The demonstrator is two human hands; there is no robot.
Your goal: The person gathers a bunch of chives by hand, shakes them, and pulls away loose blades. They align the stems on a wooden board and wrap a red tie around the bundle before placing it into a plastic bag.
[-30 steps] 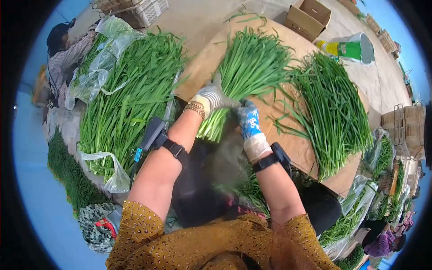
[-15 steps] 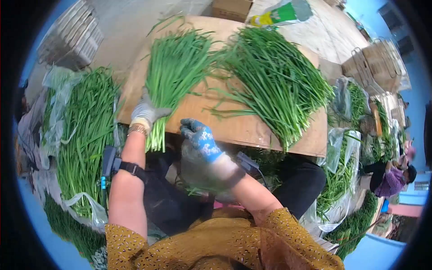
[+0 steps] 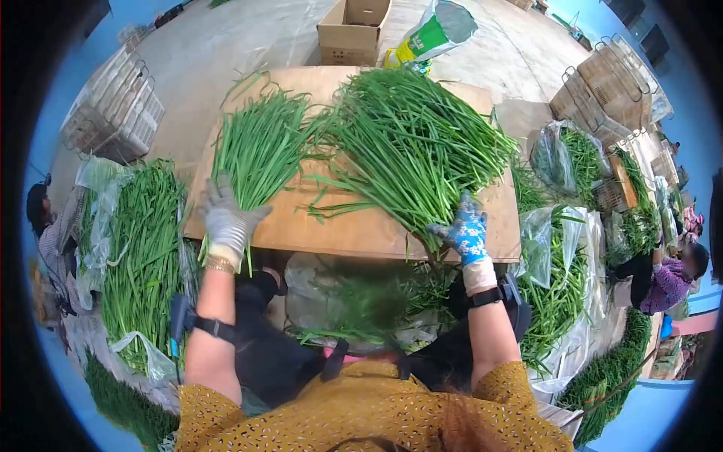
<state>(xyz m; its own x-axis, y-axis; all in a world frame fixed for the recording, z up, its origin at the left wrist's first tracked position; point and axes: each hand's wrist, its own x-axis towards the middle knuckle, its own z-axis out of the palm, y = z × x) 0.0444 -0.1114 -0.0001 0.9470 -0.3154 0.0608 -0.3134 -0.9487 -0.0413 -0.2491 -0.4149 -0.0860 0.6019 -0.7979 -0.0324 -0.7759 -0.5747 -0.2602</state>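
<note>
On the wooden board [image 3: 331,235] lie two piles of long green stalks. My left hand [image 3: 228,217], in a grey and white glove, rests with spread fingers on the stem ends of the smaller left pile [image 3: 260,147]. My right hand [image 3: 465,230], in a blue flowered glove, touches the stem ends of the larger right pile [image 3: 422,135], its thumb and fingers apart. A few loose leaves [image 3: 339,197] lie between the piles.
Bagged greens lie left [image 3: 143,256] and right [image 3: 553,294] of the board. Beyond it stand a cardboard box [image 3: 350,34] and a green-yellow sack [image 3: 433,34]. Stacked crates [image 3: 117,105] are at the left, more crates [image 3: 610,87] at the right. People sit at both sides.
My right hand has moved right, from above my lap to the larger pile. My left hand has let go of the stems and spread over them. The view has tilted up.
</note>
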